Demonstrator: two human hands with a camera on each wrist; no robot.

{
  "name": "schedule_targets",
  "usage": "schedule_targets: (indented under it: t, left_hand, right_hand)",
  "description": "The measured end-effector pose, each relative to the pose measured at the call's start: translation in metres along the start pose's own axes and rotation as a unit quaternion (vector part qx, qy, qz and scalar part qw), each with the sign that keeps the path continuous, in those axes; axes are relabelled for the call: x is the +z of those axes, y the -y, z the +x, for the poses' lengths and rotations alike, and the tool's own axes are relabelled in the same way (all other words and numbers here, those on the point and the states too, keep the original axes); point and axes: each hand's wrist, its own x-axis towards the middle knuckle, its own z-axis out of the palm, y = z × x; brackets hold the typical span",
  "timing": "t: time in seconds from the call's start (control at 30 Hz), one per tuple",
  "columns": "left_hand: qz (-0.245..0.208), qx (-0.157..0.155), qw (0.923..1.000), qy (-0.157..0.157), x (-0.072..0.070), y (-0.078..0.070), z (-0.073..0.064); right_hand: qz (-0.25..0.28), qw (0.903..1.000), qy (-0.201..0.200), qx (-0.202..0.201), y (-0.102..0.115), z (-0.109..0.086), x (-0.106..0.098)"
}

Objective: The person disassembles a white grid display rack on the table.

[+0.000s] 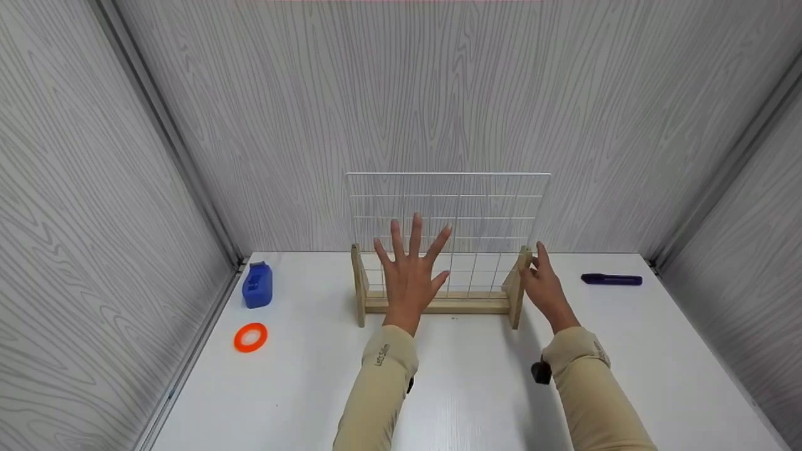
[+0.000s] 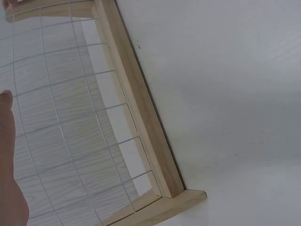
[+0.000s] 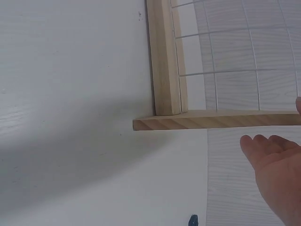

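A white wire grid panel [image 1: 476, 196] stands upright in a wooden stand [image 1: 460, 305] with a side piece at each end. My left hand [image 1: 410, 282] is raised in front of the grid, its fingers spread wide and straight, holding nothing. In the left wrist view, only the edge of that hand [image 2: 9, 160] shows over the wires. My right hand [image 1: 546, 289] is at the stand's right side piece [image 1: 517, 294], index finger extended up. Seen from the right wrist, the loosely bent fingertips [image 3: 258, 141] lie close beside the wood, outside the frame.
On the table's left are a blue block-shaped plastic item [image 1: 257, 285] and an orange ring [image 1: 250, 337]. A dark purple, pen-shaped item [image 1: 611, 279] lies at the right. Patterned grey walls [image 1: 313, 113] enclose the table at the back and sides.
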Motion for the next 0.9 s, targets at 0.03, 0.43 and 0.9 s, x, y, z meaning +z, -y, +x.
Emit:
schedule_targets:
  t: [0.03,0.43,0.9]
  left_hand:
    - [0.009,0.003,0.9999,0.002,0.0,-0.001,0.001]
    - [0.022,0.021,0.9995,0.001,-0.004,-0.017,0.016]
    - [0.033,0.033,0.998,0.043,0.001,-0.044,0.032]
  right_hand:
    - [-0.001,1.0,0.0,0.0,0.0,0.0,0.002]
    - [-0.06,0.9973,-0.039,0.013,0.011,0.008,0.007]
    - [-0.09,0.9952,-0.035,0.018,0.012,0.012,0.005]
